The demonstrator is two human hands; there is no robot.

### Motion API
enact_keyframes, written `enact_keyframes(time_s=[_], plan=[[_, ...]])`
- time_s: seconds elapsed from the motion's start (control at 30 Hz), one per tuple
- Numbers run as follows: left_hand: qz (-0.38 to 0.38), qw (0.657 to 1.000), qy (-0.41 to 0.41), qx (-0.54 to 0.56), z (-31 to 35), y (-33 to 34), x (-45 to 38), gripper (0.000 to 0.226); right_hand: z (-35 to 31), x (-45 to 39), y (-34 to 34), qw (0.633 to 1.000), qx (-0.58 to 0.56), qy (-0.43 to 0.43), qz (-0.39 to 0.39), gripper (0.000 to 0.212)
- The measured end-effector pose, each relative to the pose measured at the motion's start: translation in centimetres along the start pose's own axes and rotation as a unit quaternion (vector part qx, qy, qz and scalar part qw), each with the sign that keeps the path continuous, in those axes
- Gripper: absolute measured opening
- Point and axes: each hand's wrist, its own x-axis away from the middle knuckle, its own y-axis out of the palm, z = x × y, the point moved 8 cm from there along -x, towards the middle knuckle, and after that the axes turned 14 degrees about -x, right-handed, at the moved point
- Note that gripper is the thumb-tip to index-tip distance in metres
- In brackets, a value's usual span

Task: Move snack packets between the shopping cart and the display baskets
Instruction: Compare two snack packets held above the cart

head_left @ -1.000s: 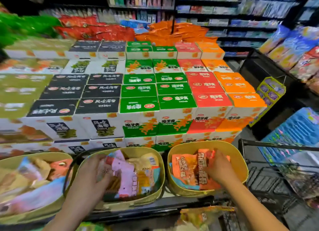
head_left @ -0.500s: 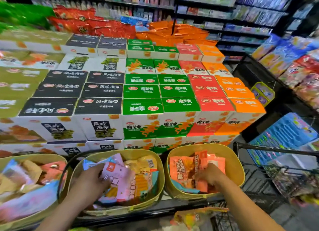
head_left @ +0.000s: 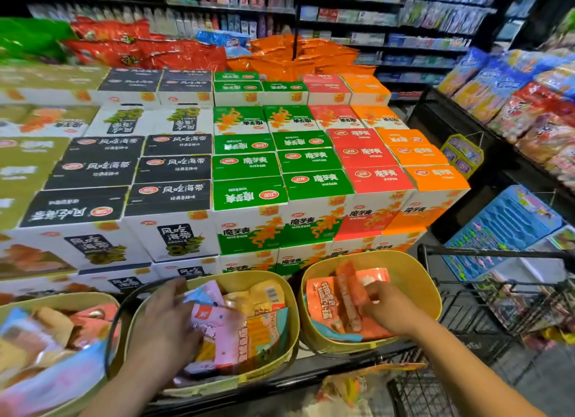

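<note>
We are reaching into two yellow display baskets at once. Our left hand is lying over the pink packets in the middle basket; it is blurred, and we cannot tell whether the fingers are closing on a packet or only resting on the pile. Our right hand is curling its fingers round the edge of an orange packet in the right basket, which is standing tilted among others of its kind.

Risks, in our judgement: the orange packet is being held by an edge only and may slip out on the lift toward the cart; neighbouring packets may be dragged up with it and fall over the rim; the middle basket is sitting tipped toward us, so a careless pull may spill its contents.

The baskets are sitting on a dark ledge below stacked snack boxes in black, green, red and orange. A third basket is standing at the left. Shelves of goods are lining the dim aisle behind and to the right.
</note>
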Motion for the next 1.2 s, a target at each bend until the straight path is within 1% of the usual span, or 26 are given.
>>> enact_keyframes(time_s=[0.07,0.1,0.13,0.17,0.2,0.23,0.27,0.3,0.37,0.43,0.47,0.53,0.6,0.63,0.7,0.73,0.8,0.83,0.87,0.93,1.0,1.1,1.17,1.2], plan=[[0.016,1.0,0.013,-0.001,-0.2,-0.7,-0.4,0.025,-0.4,0.1,1.2,0.997,-0.016,-0.03,-0.067,0.015],[0.023,1.0,0.014,0.003,-0.5,-0.9,-0.6,0.025,-0.7,0.4,1.6,0.994,-0.04,-0.034,-0.093,0.018],[0.026,1.0,0.017,0.001,-0.6,-0.9,-0.6,0.025,-0.8,0.5,1.6,0.992,-0.065,-0.033,-0.099,0.025],[0.028,0.999,0.027,-0.003,-0.5,-0.9,-0.6,0.024,-1.1,0.5,1.0,0.993,-0.083,-0.034,-0.08,0.035],[0.031,0.999,0.042,-0.007,-0.2,-0.7,-0.4,0.022,-1.3,0.2,0.1,0.995,-0.078,-0.038,-0.048,0.039],[0.032,0.998,0.054,-0.007,0.1,-0.3,-0.2,0.02,-1.5,0.0,-1.0,0.997,-0.065,-0.046,-0.011,0.034],[0.031,0.998,0.055,-0.004,0.3,0.2,0.0,0.018,-1.5,-0.4,-1.9,0.998,-0.044,-0.048,0.017,0.02],[0.028,0.999,0.046,0.002,0.3,0.6,0.2,0.018,-1.6,-0.5,-2.5,0.998,-0.011,-0.049,0.028,0.009],[0.017,1.0,0.014,0.013,0.0,1.2,0.3,0.02,-1.0,-1.2,-2.7,0.998,0.046,-0.029,0.009,0.024],[0.002,1.0,0.0,0.013,-0.1,1.3,0.4,0.024,0.1,-1.8,-2.0,0.999,0.02,-0.002,-0.042,0.029],[-0.004,1.0,0.001,0.022,0.1,1.3,0.4,0.028,0.3,-2.0,-1.8,0.999,0.022,0.002,-0.049,0.034],[-0.018,0.998,-0.002,0.066,0.4,1.1,0.8,0.035,0.2,-2.8,-2.2,0.998,0.057,-0.018,-0.029,0.04],[-0.035,0.993,-0.026,0.112,0.2,0.9,1.4,0.038,0.0,-3.5,-2.4,0.993,0.112,-0.036,-0.003,0.04],[-0.048,0.989,-0.043,0.133,0.0,0.8,1.6,0.041,0.1,-3.6,-2.4,0.99,0.137,-0.036,0.006,0.04],[-0.075,0.981,-0.056,0.17,-0.6,1.0,1.7,0.052,0.9,-3.9,-2.5,0.985,0.173,-0.002,0.018,0.039],[-0.09,0.978,-0.053,0.182,-0.8,1.1,1.7,0.058,1.6,-4.0,-2.6,0.985,0.168,0.026,0.028,0.041],[-0.126,0.971,-0.038,0.199,-0.8,1.5,1.7,0.068,3.1,-4.1,-3.2,0.991,0.094,0.078,0.061,0.052],[-0.145,0.969,-0.023,0.198,-0.6,1.7,1.6,0.068,3.6,-4.1,-3.5,0.991,0.045,0.094,0.083,0.059],[-0.155,0.97,-0.009,0.189,-0.5,1.9,1.6,0.065,4.0,-4.0,-3.8,0.989,0.006,0.102,0.106,0.061],[-0.157,0.974,-0.001,0.165,-0.4,1.9,1.4,0.056,4.4,-3.9,-4.4,0.984,-0.014,0.1,0.15,0.051],[-0.152,0.977,-0.002,0.152,-0.7,2.1,1.2,0.05,4.3,-3.8,-4.1,0.983,-0.01,0.097,0.153,0.044],[-0.134,0.977,-0.015,0.164,-1.4,2.6,1.0,0.055,4.6,-4.0,-3.2,0.987,-0.036,0.109,0.114,0.02],[-0.115,0.979,-0.033,0.163,-2.1,2.5,1.1,0.057,5.3,-3.8,-2.6,0.986,-0.071,0.13,0.075,0.013],[-0.101,0.98,-0.037,0.168,-2.4,2.4,1.1,0.058,5.6,-3.6,-2.5,0.985,-0.078,0.14,0.064,0.012]])
